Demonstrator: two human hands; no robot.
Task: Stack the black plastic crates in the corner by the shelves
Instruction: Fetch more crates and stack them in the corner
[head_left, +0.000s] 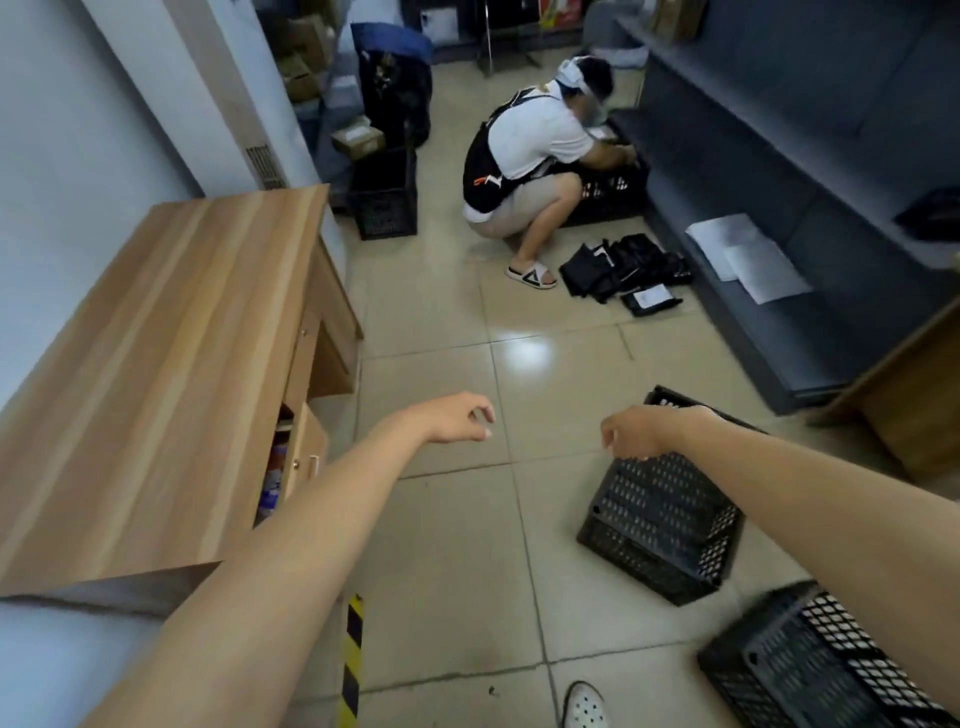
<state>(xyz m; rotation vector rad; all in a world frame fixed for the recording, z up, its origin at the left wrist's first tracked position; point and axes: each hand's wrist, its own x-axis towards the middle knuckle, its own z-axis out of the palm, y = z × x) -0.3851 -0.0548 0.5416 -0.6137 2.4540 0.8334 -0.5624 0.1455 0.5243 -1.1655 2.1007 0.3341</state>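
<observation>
A black perforated plastic crate (662, 512) lies tipped on the tiled floor at lower right. A second black crate (810, 670) lies at the bottom right corner. A third crate (384, 200) stands upright farther off, by the wall. My right hand (636, 434) hovers over the upper edge of the tipped crate, fingers curled downward, holding nothing. My left hand (460, 418) hangs over bare floor to the left of it, fingers loosely curled and empty.
A wooden desk (171, 364) fills the left side. Dark grey shelves (769, 171) run along the right. A person (535, 161) crouches ahead, reaching into another crate (608, 195). Black packets (623, 273) lie on the floor beside them. My shoe (584, 706) shows at the bottom.
</observation>
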